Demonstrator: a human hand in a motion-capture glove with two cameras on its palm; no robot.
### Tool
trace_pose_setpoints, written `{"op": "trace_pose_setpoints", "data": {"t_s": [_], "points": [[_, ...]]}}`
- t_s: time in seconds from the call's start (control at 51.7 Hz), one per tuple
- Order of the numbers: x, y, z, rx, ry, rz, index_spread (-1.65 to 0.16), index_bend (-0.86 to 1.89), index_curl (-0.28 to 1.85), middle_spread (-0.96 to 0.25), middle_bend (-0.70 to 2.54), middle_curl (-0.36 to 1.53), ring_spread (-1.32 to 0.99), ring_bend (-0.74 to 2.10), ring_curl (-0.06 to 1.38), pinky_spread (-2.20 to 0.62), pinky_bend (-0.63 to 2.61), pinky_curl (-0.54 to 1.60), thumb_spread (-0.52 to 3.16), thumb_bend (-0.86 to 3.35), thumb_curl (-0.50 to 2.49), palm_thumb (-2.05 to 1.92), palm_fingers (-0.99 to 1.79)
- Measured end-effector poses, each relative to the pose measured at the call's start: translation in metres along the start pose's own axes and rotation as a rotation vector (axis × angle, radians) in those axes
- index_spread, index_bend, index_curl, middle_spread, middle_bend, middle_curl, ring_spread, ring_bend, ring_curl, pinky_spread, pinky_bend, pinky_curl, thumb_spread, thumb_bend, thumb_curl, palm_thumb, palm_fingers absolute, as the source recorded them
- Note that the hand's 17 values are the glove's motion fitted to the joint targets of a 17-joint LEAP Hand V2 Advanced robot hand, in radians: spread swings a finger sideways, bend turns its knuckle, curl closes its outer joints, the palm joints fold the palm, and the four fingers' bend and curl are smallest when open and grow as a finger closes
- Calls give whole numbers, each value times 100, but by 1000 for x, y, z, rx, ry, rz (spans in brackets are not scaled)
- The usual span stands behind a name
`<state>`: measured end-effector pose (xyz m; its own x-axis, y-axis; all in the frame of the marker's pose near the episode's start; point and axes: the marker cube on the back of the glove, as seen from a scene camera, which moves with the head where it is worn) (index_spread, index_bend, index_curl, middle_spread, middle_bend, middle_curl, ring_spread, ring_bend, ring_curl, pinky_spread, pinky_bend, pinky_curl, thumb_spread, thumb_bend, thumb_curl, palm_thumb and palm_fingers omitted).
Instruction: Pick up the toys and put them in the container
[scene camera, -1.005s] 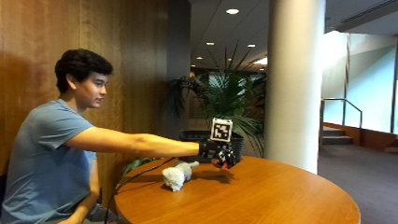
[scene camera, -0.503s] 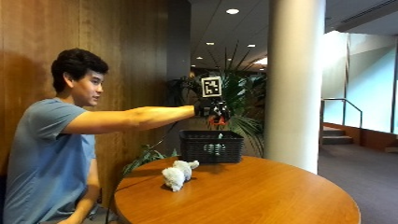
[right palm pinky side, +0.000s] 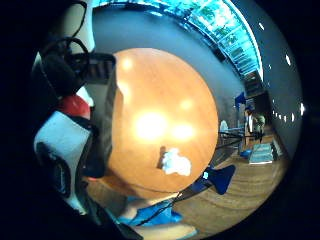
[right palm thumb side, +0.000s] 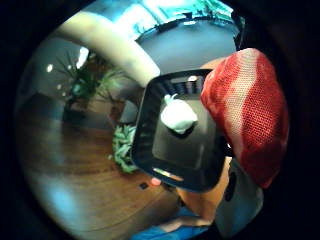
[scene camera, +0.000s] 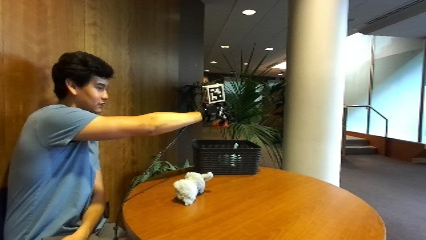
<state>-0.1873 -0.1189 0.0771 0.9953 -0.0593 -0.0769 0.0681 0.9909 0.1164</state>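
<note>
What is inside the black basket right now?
In the thumb side palm view, one small white toy lies on the floor of the black basket. The red toy held in the right hand covers one corner, so that part stays unseen.

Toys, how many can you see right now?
3. A red toy is held in the gloved right hand above the basket; a white toy lies inside the basket; a white plush lies on the table. The basket may hide more.
</note>
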Motion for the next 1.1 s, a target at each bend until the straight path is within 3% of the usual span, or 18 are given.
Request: {"op": "trace_pose_setpoints", "data": {"t_s": [0.309, 0.406, 0.464, 0.503, 0.58, 0.773, 1.102], "points": [[-63, 15, 29, -38, -18, -145, -41, 17, 73, -44, 42, 78, -54, 101, 65, -41, 129, 48, 67, 23, 106, 80, 70], [-67, 20, 39, -145, -40, -160, -40, 11, 74, -43, 41, 80, -53, 102, 66, -41, 131, 49, 69, 17, 105, 73, 61], [-61, 20, 45, -209, 0, -134, -37, 0, 68, -34, 31, 77, -47, 105, 66, -41, 142, 50, 91, 2, 95, 44, 47], [-56, 19, 47, -220, 21, -109, -35, -5, 64, -24, 17, 74, -38, 101, 67, -35, 150, 53, 94, -15, 83, 16, 7], [-48, 19, 45, -219, 48, -111, -32, -2, 55, -12, 12, 69, -28, 97, 66, -29, 159, 53, 99, -13, 72, -3, -13], [-22, 19, 21, -171, 98, -146, -31, 5, 39, 3, 14, 57, -12, 96, 59, -19, 166, 48, 104, -8, 54, -9, -13], [40, 45, -34, -136, 108, -124, -29, 6, 26, 11, 16, 47, 0, 93, 54, -14, 167, 43, 108, -5, 38, -5, -15]]}}
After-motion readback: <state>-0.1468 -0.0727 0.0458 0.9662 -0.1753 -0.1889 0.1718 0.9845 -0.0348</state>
